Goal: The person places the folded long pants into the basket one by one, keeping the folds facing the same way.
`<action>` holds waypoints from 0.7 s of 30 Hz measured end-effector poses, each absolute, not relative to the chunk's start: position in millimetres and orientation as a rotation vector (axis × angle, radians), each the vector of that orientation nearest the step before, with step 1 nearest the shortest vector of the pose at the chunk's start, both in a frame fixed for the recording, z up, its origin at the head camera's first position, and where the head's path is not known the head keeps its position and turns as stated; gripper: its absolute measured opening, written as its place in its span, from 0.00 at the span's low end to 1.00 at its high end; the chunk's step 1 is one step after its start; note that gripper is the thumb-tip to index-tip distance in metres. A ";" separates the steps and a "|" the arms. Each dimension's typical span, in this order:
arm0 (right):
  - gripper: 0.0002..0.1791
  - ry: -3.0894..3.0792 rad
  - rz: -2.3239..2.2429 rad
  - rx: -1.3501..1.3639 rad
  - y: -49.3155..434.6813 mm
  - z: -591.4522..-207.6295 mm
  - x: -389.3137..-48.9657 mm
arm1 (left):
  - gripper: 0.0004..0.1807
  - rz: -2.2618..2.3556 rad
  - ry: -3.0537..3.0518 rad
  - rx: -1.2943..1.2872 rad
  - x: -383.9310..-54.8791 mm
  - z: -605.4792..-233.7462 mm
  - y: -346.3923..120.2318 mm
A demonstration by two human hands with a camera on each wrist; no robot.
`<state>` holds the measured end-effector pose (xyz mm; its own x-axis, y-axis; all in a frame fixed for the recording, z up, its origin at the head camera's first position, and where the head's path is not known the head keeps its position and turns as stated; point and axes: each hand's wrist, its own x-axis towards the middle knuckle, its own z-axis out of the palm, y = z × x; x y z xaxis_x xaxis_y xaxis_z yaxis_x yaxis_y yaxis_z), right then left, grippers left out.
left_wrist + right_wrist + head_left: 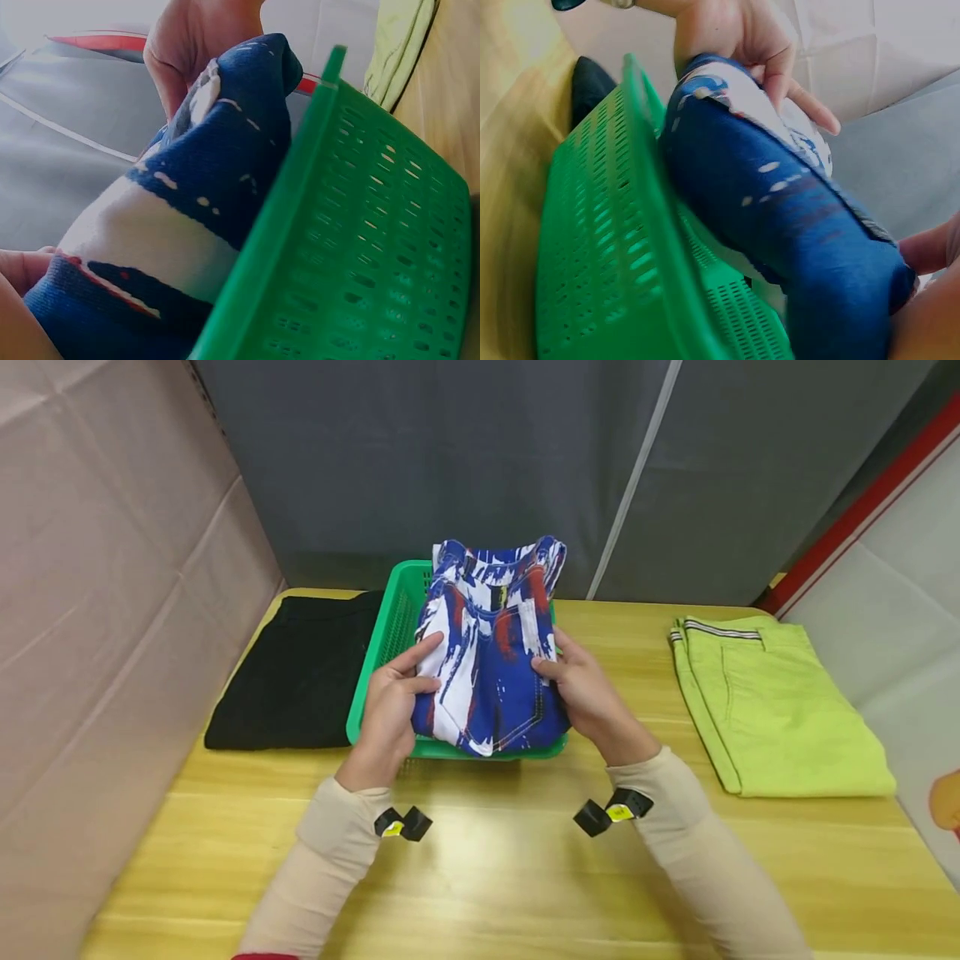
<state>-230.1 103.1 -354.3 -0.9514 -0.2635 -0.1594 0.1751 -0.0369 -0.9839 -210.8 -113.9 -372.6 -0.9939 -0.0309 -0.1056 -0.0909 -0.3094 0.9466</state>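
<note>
A folded pair of blue, white and red patterned pants (pixel 491 685) is held over a green plastic basket (pixel 365 693), its waistband side facing the back. At its left edge my left hand (pixel 390 706) grips it, thumb on top of the cloth. My right hand (pixel 592 693) holds the opposite edge, also with the thumb on top. In the left wrist view the pants (pixel 217 172) bulge beside the basket's rim (pixel 300 161). Seen from the right wrist, their rounded underside (pixel 780 202) hangs at the basket rim, partly over the opening. The fingers beneath the cloth are mostly hidden.
Folded black pants (pixel 296 672) lie left of the basket on the wooden table (pixel 487 877). Folded lime-green pants (pixel 787 718) lie to the right. A grey curtain (pixel 450 460) stands behind, with a pale wall covering (pixel 97 610) on the left.
</note>
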 end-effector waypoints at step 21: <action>0.32 2.030 -2.081 -0.024 88.8 -374.3 -247.9 | 0.28 2.475 2.001 -0.249 -223.1 -391.0 -116.4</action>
<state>-247.9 88.8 -374.3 -0.9724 -0.1779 -0.1507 0.1550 -0.0109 -0.9878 -223.1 -116.4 -391.0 -0.9865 -0.1372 -0.0893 -0.0585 -0.2138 0.9751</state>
